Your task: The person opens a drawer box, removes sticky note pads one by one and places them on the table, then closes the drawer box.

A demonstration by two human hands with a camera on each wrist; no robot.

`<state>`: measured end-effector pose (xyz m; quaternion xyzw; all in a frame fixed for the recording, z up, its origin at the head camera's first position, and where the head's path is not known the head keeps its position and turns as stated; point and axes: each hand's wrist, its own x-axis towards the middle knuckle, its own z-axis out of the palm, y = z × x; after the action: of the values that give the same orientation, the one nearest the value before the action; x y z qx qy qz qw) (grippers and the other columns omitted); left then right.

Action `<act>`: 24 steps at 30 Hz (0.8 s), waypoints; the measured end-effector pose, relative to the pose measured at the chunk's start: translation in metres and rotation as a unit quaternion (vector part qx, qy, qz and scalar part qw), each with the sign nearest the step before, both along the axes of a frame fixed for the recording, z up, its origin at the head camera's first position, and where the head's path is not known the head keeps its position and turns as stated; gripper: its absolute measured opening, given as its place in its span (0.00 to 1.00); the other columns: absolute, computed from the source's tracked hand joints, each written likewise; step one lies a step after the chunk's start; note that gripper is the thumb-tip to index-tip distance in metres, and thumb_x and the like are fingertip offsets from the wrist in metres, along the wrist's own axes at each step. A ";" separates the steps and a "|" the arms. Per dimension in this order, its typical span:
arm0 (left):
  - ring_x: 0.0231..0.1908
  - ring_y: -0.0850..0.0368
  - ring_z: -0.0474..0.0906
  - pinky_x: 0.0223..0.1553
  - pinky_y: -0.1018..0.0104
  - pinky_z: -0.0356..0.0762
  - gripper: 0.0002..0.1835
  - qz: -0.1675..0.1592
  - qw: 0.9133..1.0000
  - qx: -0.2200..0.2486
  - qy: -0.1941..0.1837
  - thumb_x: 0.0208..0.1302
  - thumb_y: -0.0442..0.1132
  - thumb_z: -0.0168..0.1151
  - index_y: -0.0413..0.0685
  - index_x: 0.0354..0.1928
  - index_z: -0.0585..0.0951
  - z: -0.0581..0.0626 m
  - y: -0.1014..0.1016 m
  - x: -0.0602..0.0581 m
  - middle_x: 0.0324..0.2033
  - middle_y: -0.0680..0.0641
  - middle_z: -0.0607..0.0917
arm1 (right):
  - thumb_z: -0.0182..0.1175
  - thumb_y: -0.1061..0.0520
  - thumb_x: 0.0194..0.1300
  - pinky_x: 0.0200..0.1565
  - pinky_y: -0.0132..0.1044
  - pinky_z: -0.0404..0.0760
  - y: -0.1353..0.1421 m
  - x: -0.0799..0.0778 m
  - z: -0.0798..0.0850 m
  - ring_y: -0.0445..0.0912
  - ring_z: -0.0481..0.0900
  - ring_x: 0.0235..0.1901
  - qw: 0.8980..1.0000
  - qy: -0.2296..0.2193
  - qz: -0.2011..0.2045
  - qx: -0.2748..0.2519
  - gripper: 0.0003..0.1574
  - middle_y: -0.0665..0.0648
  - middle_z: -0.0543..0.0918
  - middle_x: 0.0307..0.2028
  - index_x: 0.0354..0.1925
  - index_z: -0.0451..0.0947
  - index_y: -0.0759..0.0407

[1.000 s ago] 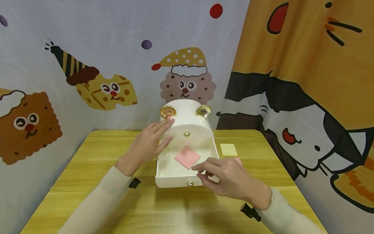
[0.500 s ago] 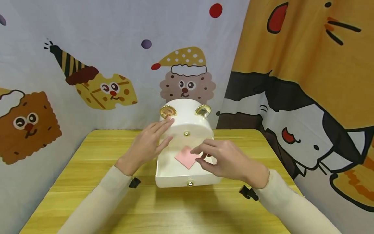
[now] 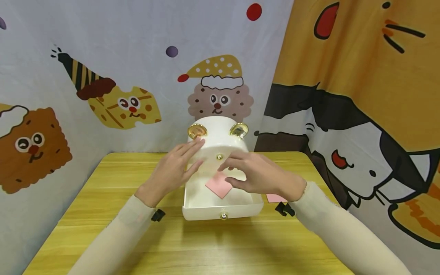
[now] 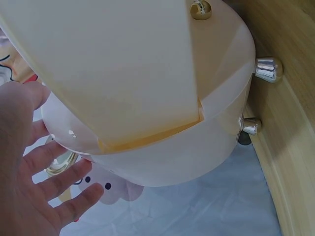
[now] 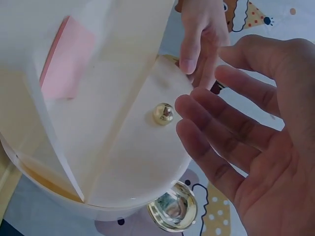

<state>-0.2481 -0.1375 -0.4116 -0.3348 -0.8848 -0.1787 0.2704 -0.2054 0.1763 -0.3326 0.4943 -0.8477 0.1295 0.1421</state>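
A white rounded drawer box (image 3: 218, 130) with gold ears stands at the back of the table. Its middle drawer (image 3: 203, 212) is pulled out, and a pink sticky-note pad (image 3: 216, 187) lies inside, turned cornerwise. My left hand (image 3: 172, 166) rests against the box's left side near the gold ear (image 3: 197, 131), fingers extended. Over the drawer's right side hovers my right hand (image 3: 256, 172), fingers loosely bent, holding nothing. In the right wrist view its fingertips are close to the upper gold knob (image 5: 163, 114).
Another pink sticky-note pad (image 3: 276, 198) lies on the wooden table (image 3: 137, 244), right of the drawer. A lower knob (image 4: 201, 10) and metallic feet (image 4: 269, 70) show in the left wrist view. Behind the table hangs a cartoon-printed cloth (image 3: 137, 34).
My right hand has moved from the drawer's front right corner back toward the upper knob. Its arm now covers the yellow pad on the table. The left hand stays in place.
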 end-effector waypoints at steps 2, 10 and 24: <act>0.78 0.36 0.82 0.81 0.38 0.82 0.37 0.000 1.000 0.000 -0.003 0.89 0.52 0.66 0.52 0.91 0.70 0.000 0.000 0.000 0.88 0.45 0.75 | 0.80 0.53 0.76 0.47 0.38 0.94 -0.002 -0.004 0.001 0.42 0.92 0.45 1.000 -0.013 -0.003 0.011 0.17 0.49 0.92 0.57 0.60 0.93 0.49; 0.78 0.35 0.81 0.80 0.36 0.82 0.37 -0.002 1.000 0.001 -0.007 0.90 0.52 0.66 0.54 0.92 0.69 0.000 0.000 0.000 0.89 0.46 0.74 | 0.79 0.52 0.77 0.53 0.41 0.92 -0.008 -0.017 0.001 0.46 0.87 0.51 0.997 -0.043 0.000 0.062 0.18 0.50 0.90 0.57 0.62 0.91 0.49; 0.78 0.35 0.81 0.80 0.36 0.82 0.37 -0.004 1.000 0.006 -0.006 0.89 0.51 0.67 0.53 0.91 0.70 -0.001 0.000 -0.001 0.89 0.45 0.74 | 0.83 0.52 0.73 0.62 0.44 0.90 -0.026 -0.035 -0.008 0.47 0.90 0.55 0.984 -0.049 0.042 0.167 0.23 0.51 0.95 0.55 0.63 0.93 0.51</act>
<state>-0.2486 -0.1379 -0.4126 -0.3361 -0.8838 -0.1872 0.2663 -0.2406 0.1507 -0.3401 0.5396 -0.8417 0.0160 0.0098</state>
